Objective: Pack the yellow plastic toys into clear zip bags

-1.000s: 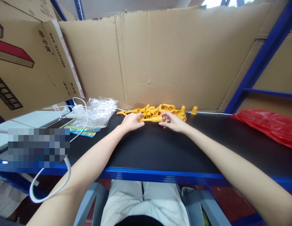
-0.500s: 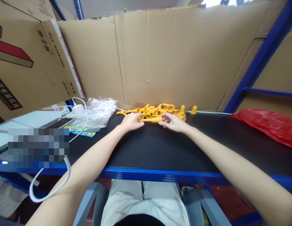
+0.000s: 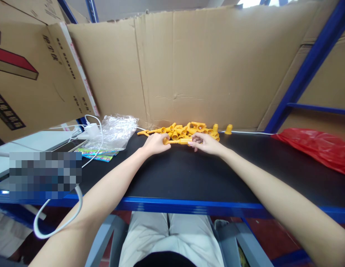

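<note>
Both my hands hold one long yellow plastic piece (image 3: 180,141) level above the black tabletop (image 3: 189,174). My left hand (image 3: 155,144) pinches its left end, which has a round opening. My right hand (image 3: 205,143) grips its right end with the fingers curled. Just behind them lies a pile of several small yellow plastic parts (image 3: 189,129) against the cardboard wall. One yellow cap (image 3: 229,129) stands alone to the right of the pile.
A cardboard wall (image 3: 189,66) closes the back. A clear plastic bag (image 3: 116,131), a white charger (image 3: 92,129) with its cable and a colourful packet (image 3: 98,154) lie at the left. A red plastic bag (image 3: 317,148) lies at the right. The blue table edge (image 3: 189,207) runs along the front.
Hardly anything has moved. My hands stay on the yellow piece, with the right fingers shifting slightly along its end.
</note>
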Available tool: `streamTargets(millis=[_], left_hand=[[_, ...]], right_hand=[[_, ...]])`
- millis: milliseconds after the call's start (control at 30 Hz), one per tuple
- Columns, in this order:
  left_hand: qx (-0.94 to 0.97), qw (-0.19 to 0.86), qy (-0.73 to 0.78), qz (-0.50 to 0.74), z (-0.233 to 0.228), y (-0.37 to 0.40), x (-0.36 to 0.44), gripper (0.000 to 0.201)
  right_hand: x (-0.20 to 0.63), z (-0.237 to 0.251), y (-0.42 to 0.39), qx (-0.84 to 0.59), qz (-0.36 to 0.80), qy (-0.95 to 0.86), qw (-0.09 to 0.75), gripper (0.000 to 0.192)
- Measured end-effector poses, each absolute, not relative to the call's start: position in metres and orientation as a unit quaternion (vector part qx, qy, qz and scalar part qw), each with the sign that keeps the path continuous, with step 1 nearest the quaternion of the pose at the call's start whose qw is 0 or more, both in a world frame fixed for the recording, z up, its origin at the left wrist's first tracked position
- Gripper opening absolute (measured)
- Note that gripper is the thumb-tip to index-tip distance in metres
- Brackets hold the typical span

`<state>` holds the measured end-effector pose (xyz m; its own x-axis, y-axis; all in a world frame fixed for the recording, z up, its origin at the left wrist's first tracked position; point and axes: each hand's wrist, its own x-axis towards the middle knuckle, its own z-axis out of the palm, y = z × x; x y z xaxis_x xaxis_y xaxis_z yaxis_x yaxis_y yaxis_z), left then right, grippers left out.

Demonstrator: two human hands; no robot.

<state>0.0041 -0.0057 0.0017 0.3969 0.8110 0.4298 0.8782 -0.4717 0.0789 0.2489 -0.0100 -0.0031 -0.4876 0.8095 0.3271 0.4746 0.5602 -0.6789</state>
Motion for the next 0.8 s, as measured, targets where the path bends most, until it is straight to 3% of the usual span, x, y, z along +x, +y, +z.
streamTargets(millis=[100,233,400,800], left_hand=[[-0.826,0.067,-0.521,-0.206,0.004,-0.006,0.004,0.031],[-0.818,0.052,-0.533,-0.209,0.006,-0.005,0.004,0.030],[-0.830,0.039,-0.510,-0.224,0.006,-0.006,0.006,0.027],[-0.833,0.046,-0.508,-0.215,0.007,-0.009,0.009,0.027]], right_hand=[[0.250,-0.005,-0.008,-0.400,0.201,-0.834,0.323,0.036],[0.246,-0.006,-0.008,-0.341,0.026,-0.872,0.350,0.047],[0.238,-0.004,-0.010,-0.303,-0.103,-0.900,0.296,0.034],[0.234,-0.005,-0.010,-0.298,-0.064,-0.905,0.297,0.034]])
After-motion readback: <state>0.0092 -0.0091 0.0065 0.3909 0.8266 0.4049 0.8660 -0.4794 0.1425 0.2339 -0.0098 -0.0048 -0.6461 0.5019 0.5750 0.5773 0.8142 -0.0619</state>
